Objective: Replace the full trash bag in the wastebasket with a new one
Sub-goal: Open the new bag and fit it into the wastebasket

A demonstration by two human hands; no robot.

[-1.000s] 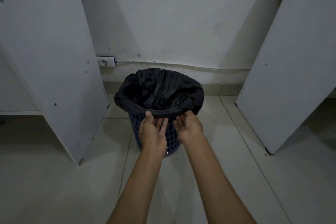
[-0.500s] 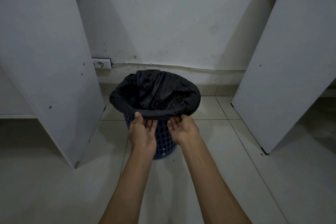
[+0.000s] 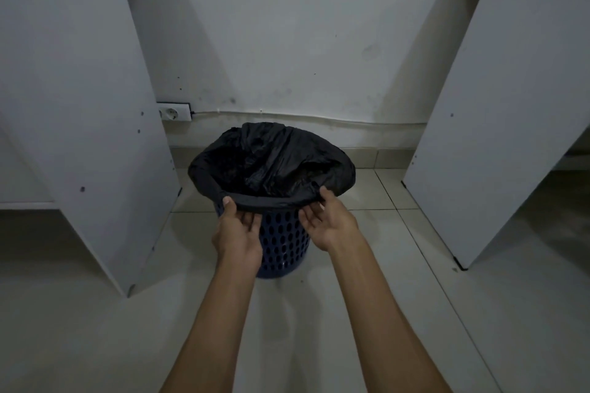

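- a blue wastebasket (image 3: 282,242) with rows of holes in its wall stands on the tiled floor (image 3: 367,313) in the middle of the view, close to the white wall (image 3: 303,41) at 12 o'clock.
- a black trash bag (image 3: 271,163) lines the wastebasket, its edge folded down over the rim all the way round; the inside is dark and crumpled, and what it holds cannot be made out.
- the left hand (image 3: 238,233) is at the 7 o'clock side of the rim, thumb on top of the folded bag edge and fingers curled underneath it, pinching the plastic.
- the right hand (image 3: 329,222) is at the 5 o'clock side of the rim, thumb over the bag edge and fingers spread below it, grasping the fold in the same way.
- both forearms reach in from 6 o'clock, and the hands sit apart, with the wastebasket wall showing between them.
- a white board (image 3: 73,105) leans at 9 o'clock and a second white board (image 3: 498,124) at 3 o'clock, each well apart from the wastebasket.
- a wall socket (image 3: 174,112) sits low on the wall at 11 o'clock, with a thin cable (image 3: 319,120) running along the wall to the right.
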